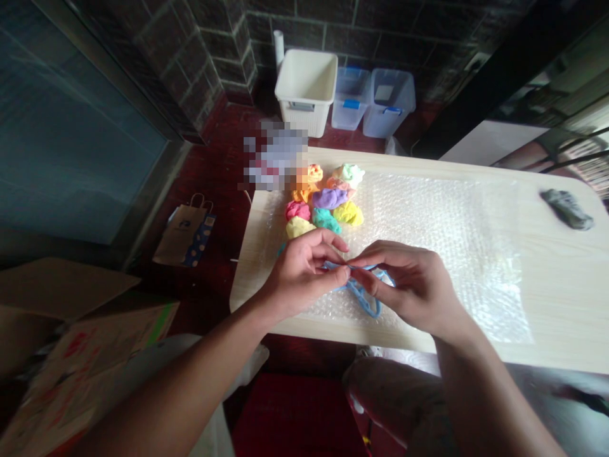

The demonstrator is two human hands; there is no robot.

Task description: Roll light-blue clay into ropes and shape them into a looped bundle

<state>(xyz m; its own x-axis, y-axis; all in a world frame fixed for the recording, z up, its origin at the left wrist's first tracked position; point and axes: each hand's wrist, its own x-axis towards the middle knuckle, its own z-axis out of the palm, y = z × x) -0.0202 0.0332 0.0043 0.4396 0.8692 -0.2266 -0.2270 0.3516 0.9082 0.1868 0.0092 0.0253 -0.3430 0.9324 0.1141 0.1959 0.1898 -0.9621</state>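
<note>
A thin light-blue strand, looped like a cord, is pinched between my two hands above the bubble wrap. My left hand grips it with thumb and fingertips. Close against it, my right hand pinches the same strand, and a loop hangs down below the fingers. I cannot make out what the strand is made of. Just beyond my left hand sit several soft, crumpled bundles: a purple bundle, a teal bundle, a yellow bundle, a pink bundle and a cream bundle among them.
The pale wooden table carries a dark grey-green object at its right. Behind stand a white bin and two clear plastic boxes. On the floor at left are a paper bag and a cardboard box.
</note>
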